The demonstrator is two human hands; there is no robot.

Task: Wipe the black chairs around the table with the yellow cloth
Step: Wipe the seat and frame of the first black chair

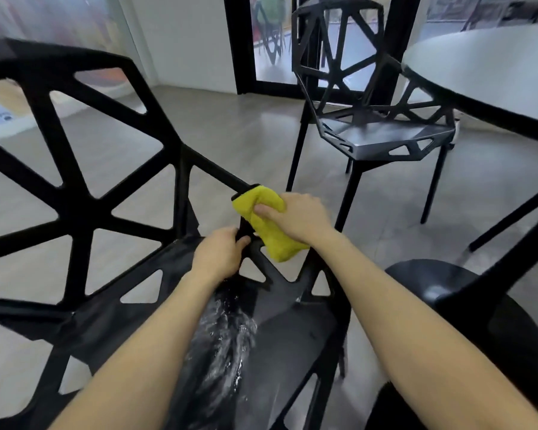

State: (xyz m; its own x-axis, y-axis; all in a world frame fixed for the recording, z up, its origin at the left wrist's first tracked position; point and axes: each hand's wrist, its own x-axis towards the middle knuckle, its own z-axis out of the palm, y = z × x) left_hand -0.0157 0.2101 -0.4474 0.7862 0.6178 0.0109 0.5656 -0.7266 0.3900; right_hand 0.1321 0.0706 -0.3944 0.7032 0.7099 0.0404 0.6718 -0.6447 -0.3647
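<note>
Grey floor (230, 125) runs under a round table (494, 72) at the right, glass doors beyond. The yellow cloth (272, 225) is folded over a strut at the side of the near chair (84, 209), where backrest meets seat edge. The right hand (298, 217) grips it, fingers and thumb curled round cloth and strut. The left hand (219, 254) grips the frame just below, steadying it. The seat shows wet streaks, so this looks like mid-wipe on the first chair's frame. Next, I judge, comes sliding the cloth along the remaining struts, then moving to the far chair (376, 119) by the table.
</note>
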